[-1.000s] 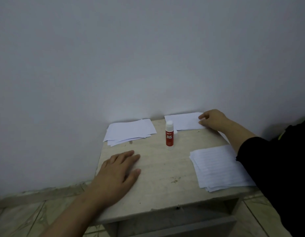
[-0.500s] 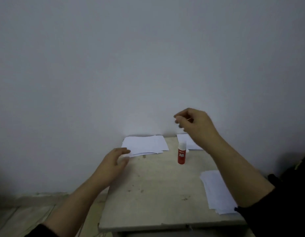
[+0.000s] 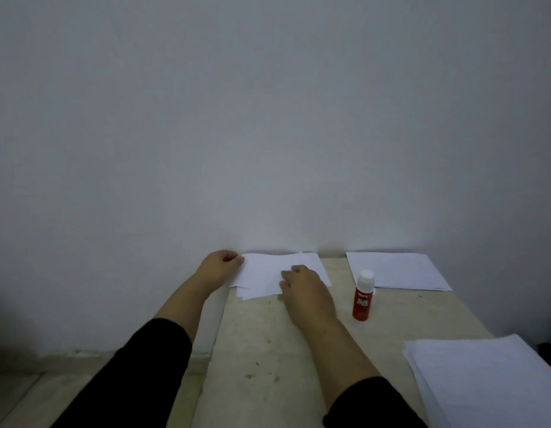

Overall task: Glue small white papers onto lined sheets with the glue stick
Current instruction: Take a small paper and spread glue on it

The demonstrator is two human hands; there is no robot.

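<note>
A: How do the two arms lie?

B: Both forearms, in black sleeves pushed up from the wrists, reach forward over the tabletop toward the far left corner by the wall. The left hand sits at the left edge of the stack of small white papers, knuckles up. The right hand rests palm down on the near right part of the same stack.

A: And the fingers?

B: The left fingers are curled, their tips meeting the left edge of the stack; whether they pinch a sheet cannot be told. The right fingers are bent and close together, tips pressing on the top paper; a firm grasp cannot be confirmed.

A: Where are the other task items?

B: The glue stick, red with a white cap, stands upright just right of the right hand, untouched. One pile of lined sheets lies flat at the far right against the wall, just behind the glue stick. A second, thicker pile lies at the near right edge of the tabletop, well apart from both hands.
</note>
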